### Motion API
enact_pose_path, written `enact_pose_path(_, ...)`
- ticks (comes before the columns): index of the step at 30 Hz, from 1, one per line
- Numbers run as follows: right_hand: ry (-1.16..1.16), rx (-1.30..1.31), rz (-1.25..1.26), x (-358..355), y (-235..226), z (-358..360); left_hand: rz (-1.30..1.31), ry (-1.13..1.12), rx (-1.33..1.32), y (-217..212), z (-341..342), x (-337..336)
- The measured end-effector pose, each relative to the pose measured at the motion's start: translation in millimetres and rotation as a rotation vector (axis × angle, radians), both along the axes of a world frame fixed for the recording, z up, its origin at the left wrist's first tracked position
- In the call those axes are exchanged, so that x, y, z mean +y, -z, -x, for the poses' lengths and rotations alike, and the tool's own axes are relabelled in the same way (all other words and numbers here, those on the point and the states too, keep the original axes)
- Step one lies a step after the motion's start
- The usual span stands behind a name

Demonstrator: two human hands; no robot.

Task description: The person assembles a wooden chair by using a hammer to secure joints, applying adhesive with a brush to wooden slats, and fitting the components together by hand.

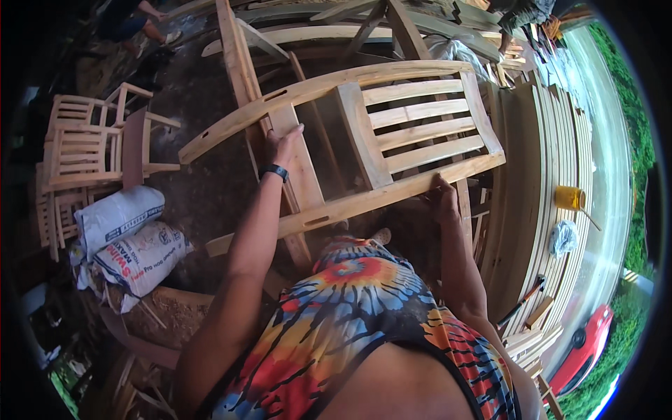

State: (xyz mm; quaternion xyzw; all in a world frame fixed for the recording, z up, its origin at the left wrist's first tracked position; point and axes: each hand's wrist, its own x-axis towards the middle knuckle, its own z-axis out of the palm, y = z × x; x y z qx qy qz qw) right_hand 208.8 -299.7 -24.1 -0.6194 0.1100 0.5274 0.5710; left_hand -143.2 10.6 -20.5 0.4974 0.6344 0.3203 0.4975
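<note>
A wooden chair back frame (378,199) lies across a sawhorse-like timber support in front of me. It has two long curved rails with mortise slots, a wide crosspiece (301,168) and several curved slats (420,112) between two end boards. My left hand (283,148), with a dark band at the wrist, is closed around the crosspiece, its thumb over the face. On the near rail, toward its right end, my right hand (444,201) is closed, the thumb at the top edge and the other fingers mostly hidden below.
Wooden chairs (84,150) are stacked at left above filled sacks (143,255). Long planks (542,182) lie piled at right, holding a yellow container (570,198), a plastic bag (563,238) and a hammer (521,301). Two people appear at the far edge, among timber. A red car (581,350) stands outside.
</note>
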Motion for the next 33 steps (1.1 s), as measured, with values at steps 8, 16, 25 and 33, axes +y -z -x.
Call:
enact_pose_path(8, 0.098, 0.119, -0.143, -4, 19, -5, -0.004, -0.069, -0.029, 5, 10, -19)
enact_pose_path(16, 0.045, 0.143, -0.155, -23, 44, -29, -0.01, -0.023, -0.03, -16, -6, -29)
enact_pose_path(25, -0.195, -0.812, 0.579, -105, -35, -78, -0.105, 0.042, 0.215, 54, 77, -48)
enact_pose_path(33, -0.831, -0.685, 0.724, -219, 3, -78, -0.234, 0.148, 0.445, -11, 98, -155)
